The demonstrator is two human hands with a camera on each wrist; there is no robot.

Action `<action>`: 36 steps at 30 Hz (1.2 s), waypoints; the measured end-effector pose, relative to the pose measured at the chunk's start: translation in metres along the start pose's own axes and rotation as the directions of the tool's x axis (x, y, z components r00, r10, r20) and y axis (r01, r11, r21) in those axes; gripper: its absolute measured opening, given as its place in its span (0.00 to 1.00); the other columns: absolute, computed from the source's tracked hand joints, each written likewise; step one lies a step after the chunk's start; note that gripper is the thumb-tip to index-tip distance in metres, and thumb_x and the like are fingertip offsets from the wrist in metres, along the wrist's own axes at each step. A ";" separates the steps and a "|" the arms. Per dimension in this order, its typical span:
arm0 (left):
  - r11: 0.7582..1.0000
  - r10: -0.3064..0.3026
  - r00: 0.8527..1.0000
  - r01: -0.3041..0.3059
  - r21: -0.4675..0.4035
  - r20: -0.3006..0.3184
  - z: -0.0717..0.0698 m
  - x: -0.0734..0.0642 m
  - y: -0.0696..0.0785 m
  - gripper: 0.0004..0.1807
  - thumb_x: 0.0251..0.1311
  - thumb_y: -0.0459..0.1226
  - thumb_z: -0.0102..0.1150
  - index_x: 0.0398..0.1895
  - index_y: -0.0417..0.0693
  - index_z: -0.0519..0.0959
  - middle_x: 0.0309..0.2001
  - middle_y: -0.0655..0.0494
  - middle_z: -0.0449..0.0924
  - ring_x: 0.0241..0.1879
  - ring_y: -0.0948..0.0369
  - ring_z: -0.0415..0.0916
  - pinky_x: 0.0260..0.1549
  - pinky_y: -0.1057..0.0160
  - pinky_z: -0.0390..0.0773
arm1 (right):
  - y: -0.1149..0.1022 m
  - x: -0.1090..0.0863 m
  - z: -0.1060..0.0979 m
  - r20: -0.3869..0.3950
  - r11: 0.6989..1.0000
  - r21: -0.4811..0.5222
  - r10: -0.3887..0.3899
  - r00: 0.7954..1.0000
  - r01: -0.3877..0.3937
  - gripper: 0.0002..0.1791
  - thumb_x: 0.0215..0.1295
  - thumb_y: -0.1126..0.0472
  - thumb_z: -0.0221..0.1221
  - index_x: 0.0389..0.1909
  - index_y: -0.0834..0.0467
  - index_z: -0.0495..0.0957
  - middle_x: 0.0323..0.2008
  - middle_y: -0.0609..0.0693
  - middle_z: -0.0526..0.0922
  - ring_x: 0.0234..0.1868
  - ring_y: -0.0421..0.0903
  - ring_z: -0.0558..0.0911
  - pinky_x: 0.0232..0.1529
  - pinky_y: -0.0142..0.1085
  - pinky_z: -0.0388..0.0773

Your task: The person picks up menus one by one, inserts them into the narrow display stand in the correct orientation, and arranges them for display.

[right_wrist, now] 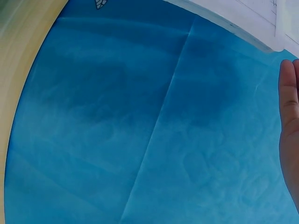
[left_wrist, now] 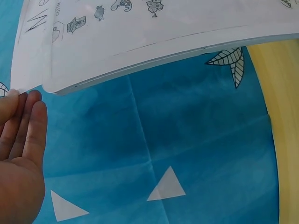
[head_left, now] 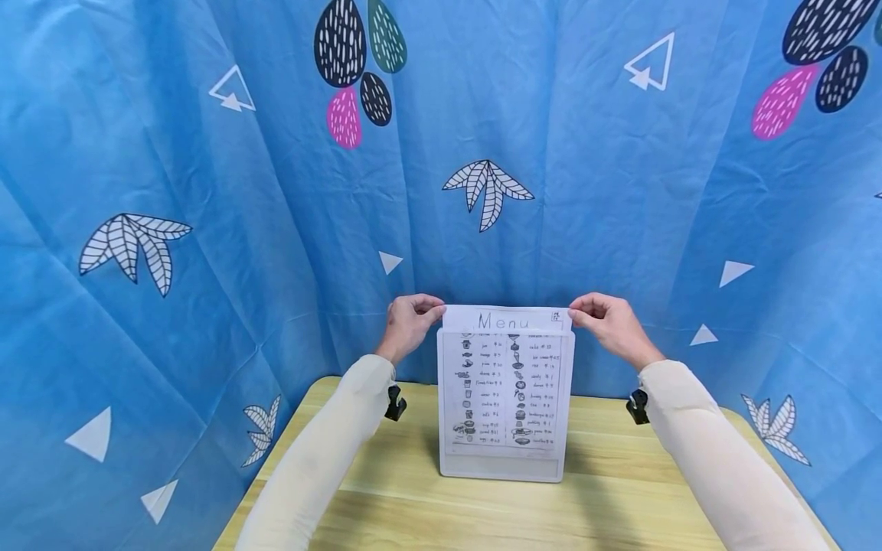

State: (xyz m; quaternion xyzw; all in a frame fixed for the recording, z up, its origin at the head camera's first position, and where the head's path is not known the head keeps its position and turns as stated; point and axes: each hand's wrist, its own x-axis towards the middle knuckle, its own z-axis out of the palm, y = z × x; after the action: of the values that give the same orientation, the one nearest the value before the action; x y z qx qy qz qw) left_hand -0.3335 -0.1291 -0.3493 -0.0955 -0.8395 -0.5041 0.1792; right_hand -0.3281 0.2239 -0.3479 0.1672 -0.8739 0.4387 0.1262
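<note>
A white paper sheet (head_left: 458, 317) headed "Menu", with rows of small drawings and prices, sits most of the way inside a flat, white-rimmed clear sign holder (head_left: 501, 468). Its top strip sticks out above the holder's upper edge. My left hand (head_left: 408, 325) pinches the sheet's upper left corner between thumb and fingers. At the upper right corner, my right hand (head_left: 613, 325) pinches the paper likewise. The holder is upright over the table; whether its lower edge touches the wood I cannot tell. In the right wrist view the fingers (right_wrist: 288, 88) show only partly.
A light wood table (head_left: 386, 490) lies below, its back edge close to a blue patterned curtain (head_left: 586, 229) that surrounds it on the back and both sides. Black wrist cameras are strapped at both cuffs, the left camera (head_left: 395, 403) and right camera (head_left: 637, 406).
</note>
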 end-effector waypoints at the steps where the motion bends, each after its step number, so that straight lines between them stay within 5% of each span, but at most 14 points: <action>1: 1.000 -0.001 1.000 0.001 0.002 0.001 0.000 0.000 0.000 0.06 0.65 0.37 0.66 0.37 0.45 0.88 0.34 0.54 0.85 0.36 0.57 0.80 0.33 0.59 0.75 | 0.000 0.000 0.000 0.000 1.000 0.001 0.000 1.000 0.000 0.13 0.73 0.56 0.59 0.45 0.63 0.81 0.37 0.56 0.85 0.43 0.55 0.84 0.41 0.31 0.76; 36: 0.999 0.012 0.999 -0.013 0.032 0.041 0.005 -0.010 -0.014 0.05 0.65 0.36 0.66 0.37 0.46 0.88 0.34 0.55 0.87 0.36 0.59 0.82 0.39 0.57 0.80 | 0.016 -0.008 0.010 -0.007 0.999 -0.044 0.018 1.000 -0.018 0.12 0.72 0.57 0.61 0.45 0.62 0.84 0.38 0.55 0.85 0.37 0.49 0.77 0.35 0.35 0.74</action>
State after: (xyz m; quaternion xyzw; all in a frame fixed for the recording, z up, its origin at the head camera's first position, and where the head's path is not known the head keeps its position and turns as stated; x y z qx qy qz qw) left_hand -0.3301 -0.1314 -0.3668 -0.1079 -0.8504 -0.4873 0.1667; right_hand -0.3278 0.2262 -0.3679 0.1550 -0.8844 0.4210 0.1290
